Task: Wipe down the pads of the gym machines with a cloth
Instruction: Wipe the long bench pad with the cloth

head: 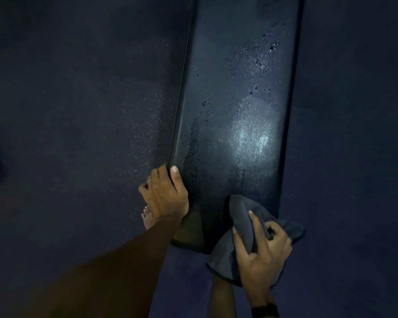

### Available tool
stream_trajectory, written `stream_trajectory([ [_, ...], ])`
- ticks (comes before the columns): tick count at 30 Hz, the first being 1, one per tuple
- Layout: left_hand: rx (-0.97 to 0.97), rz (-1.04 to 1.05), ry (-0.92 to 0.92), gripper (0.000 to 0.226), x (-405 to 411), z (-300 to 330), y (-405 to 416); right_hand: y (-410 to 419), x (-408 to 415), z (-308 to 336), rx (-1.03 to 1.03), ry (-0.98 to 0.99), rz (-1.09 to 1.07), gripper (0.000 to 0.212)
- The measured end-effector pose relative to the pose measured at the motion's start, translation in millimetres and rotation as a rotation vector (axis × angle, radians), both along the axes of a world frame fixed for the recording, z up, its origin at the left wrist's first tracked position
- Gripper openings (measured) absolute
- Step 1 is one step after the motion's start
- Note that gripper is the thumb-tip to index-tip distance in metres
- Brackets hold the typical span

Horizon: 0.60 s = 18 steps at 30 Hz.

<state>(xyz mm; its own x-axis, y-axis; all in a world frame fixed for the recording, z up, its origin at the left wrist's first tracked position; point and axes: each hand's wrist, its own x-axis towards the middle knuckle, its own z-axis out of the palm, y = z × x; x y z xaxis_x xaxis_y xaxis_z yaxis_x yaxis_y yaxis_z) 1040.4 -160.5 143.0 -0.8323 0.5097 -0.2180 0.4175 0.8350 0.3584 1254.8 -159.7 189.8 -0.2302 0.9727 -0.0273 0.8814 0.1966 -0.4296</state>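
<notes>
1. Left hand (164, 193) grips the near left edge of the black bench pad (234, 125): the thumb lies on the top face and the fingers curl down over the side, so this grip is clamped on the pad.
2. Just right of it, the pad's long axis runs away from the person, from the near end under the hands to the far end at the top of the view, leaning slightly right. Spray droplets (260, 56) bead its surface, with a light glare nearer the person.
3. Further right, the right hand (261, 251) pinches a dark grey cloth (241, 216), which is bunched over the pad's near right corner and hangs partly off the end.
4. The cloth looks soft, light and limp, so a bunched handful pressed flat should serve; the wet vinyl-like pad is probably firm and slippery.
</notes>
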Motion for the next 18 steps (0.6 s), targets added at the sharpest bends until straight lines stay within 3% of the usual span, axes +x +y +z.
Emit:
stream_trajectory([
  [4, 0.013, -0.001, -0.018, 0.056, -2, 3, 4, 55, -21, -10, 0.055, 0.072, -0.212, 0.043],
  [12, -0.013, -0.001, -0.062, 0.061, -4, 1, 4, 232, -72, -19, 0.014, 0.089, -0.215, 0.055],
  [18, -0.020, 0.001, -0.057, 0.060, -4, 2, 5, 190, -58, -14, -0.158, 0.117, -0.242, 0.085],
])
